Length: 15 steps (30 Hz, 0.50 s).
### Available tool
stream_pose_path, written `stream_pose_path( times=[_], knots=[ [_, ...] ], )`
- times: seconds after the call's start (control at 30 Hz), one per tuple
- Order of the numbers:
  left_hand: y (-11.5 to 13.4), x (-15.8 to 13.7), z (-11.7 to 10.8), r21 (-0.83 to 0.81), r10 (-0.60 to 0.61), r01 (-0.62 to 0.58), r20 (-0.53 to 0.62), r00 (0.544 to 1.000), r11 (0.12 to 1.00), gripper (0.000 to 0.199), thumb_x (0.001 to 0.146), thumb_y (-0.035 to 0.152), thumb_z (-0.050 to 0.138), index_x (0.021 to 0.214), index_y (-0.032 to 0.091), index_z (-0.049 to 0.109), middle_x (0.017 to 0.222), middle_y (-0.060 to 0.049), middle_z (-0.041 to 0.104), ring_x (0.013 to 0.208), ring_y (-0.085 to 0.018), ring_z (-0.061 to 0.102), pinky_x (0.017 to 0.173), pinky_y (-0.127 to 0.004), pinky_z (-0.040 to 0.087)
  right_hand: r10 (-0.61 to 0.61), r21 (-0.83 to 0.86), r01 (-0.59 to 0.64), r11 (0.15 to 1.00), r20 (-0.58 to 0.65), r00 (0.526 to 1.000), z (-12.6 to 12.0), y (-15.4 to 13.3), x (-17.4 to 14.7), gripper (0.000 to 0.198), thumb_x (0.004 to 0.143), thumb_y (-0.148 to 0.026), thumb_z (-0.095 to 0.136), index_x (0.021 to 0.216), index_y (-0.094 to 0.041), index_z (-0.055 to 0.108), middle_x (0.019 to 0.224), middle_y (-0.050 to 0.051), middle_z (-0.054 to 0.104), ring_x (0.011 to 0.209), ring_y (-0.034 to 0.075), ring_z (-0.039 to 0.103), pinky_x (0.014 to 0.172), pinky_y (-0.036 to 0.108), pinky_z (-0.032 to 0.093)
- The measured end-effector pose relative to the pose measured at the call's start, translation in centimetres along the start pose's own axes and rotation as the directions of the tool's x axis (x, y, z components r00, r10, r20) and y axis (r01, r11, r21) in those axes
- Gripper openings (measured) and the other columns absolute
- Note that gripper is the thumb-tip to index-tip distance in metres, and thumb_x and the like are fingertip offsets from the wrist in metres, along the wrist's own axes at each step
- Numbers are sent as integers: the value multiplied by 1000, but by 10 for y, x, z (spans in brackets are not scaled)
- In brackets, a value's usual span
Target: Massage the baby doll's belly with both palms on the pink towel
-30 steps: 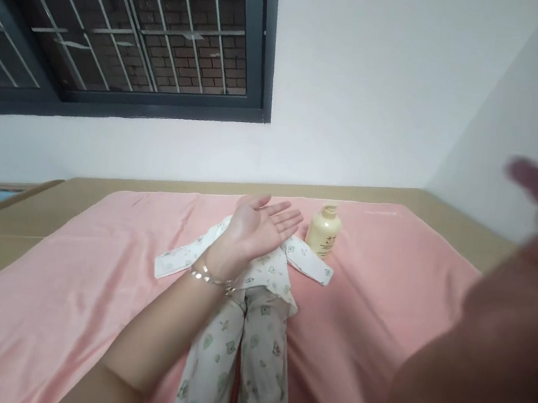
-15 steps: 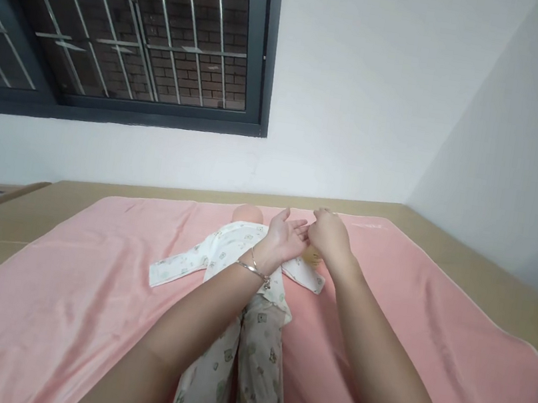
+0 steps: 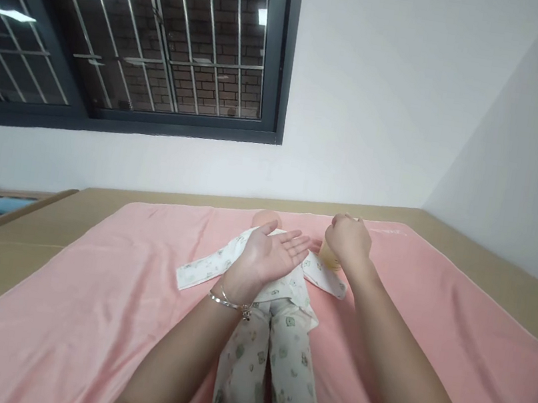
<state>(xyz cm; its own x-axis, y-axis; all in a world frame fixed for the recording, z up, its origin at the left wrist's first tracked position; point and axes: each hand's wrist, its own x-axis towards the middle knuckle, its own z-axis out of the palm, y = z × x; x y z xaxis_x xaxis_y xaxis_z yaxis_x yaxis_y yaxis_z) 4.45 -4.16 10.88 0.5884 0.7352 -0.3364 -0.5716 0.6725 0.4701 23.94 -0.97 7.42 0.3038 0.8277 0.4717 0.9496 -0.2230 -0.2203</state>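
— Looking down the bed, we see our left hand held flat with its palm up and fingers spread apart, gripping nothing, hovering over the chest of the doll.

— And our right hand?

— We have it curled around the pale yellow bottle, fingers wrapped over the bottle's top. Only the lower part of the bottle shows beneath our knuckles. It sits just beside the doll's far sleeve, toward the far edge of the pink towel.

— How does the doll lie?

— On its back along the middle of the towel, head toward the far edge and legs running toward us. It wears a white printed top with both sleeves stretched out sideways, and matching printed trousers. Our left wrist carries a thin silver bracelet, right above the doll's waist.

— What carries the towel?

— A tan mattress that shows bare around the towel's left, far and right edges. It meets a white wall at the far edge, and a dark-framed barred window sits above the far left corner. We cannot tell whether the bottle rests on the towel or is lifted just clear of it.
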Motion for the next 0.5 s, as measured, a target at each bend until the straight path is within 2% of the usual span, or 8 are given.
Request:
stream_pose_path(
  times=[0.1, 0.23, 0.3, 0.37, 0.4, 0.43, 0.5],
  knots=[
    [15, -19, 2, -10, 61, -61, 27, 998, 998, 60, 93, 34, 40, 146, 6, 36, 136, -25, 54, 130, -31, 52, 88, -38, 58, 32, -9, -32, 999, 3, 999, -2, -5, -2, 30, 83, -9, 41, 94, -9, 69, 98, 18, 69, 98, 25, 63, 99, 35, 36],
    [28, -42, 4, -34, 117, -115, 67, 991, 993, 58, 93, 30, 39, 148, 13, 34, 140, -21, 52, 131, -29, 51, 95, -40, 56, 58, -9, -58, 998, 56, 997, -2, -3, 2, 32, 86, -11, 39, 99, -10, 68, 100, 17, 69, 98, 24, 64, 104, 37, 33],
    [33, -53, 5, -49, 151, -147, 78, 985, 988, 59, 92, 30, 40, 149, 15, 33, 141, -20, 51, 131, -29, 51, 96, -40, 55, 80, 54, -87, 995, 111, 991, -6, -2, 6, 33, 87, -13, 40, 106, -9, 67, 106, 17, 69, 103, 25, 63, 106, 40, 32],
    [37, -63, 5, -55, 182, -178, 87, 979, 983, 59, 92, 30, 40, 149, 15, 32, 142, -20, 51, 132, -28, 50, 97, -39, 55, 66, 180, -87, 980, 122, 990, -18, -3, 2, 38, 87, -16, 43, 118, -9, 63, 121, 18, 64, 115, 28, 59, 107, 41, 34],
    [39, -67, 5, -55, 198, -194, 86, 976, 979, 59, 92, 30, 40, 149, 14, 32, 141, -20, 51, 132, -28, 50, 97, -39, 54, 39, 262, -64, 963, 101, 994, -29, -6, -4, 42, 88, -19, 44, 126, -9, 59, 132, 19, 58, 123, 29, 54, 106, 41, 37],
    [42, -71, 5, -54, 218, -214, 83, 972, 975, 58, 93, 30, 39, 148, 14, 33, 141, -20, 51, 131, -28, 51, 97, -39, 54, -24, 320, 16, 947, 20, 1000, -42, -9, -15, 45, 88, -21, 46, 130, -11, 56, 143, 18, 48, 133, 31, 44, 107, 44, 36],
    [46, -77, 5, -54, 274, -270, 71, 959, 961, 56, 95, 31, 36, 148, 15, 33, 141, -19, 51, 131, -27, 51, 98, -40, 53, -176, 415, 222, 882, -146, 974, -75, -16, -46, 46, 92, -31, 46, 136, -21, 52, 154, 9, 36, 142, 33, 31, 111, 51, 32]
  ],
)
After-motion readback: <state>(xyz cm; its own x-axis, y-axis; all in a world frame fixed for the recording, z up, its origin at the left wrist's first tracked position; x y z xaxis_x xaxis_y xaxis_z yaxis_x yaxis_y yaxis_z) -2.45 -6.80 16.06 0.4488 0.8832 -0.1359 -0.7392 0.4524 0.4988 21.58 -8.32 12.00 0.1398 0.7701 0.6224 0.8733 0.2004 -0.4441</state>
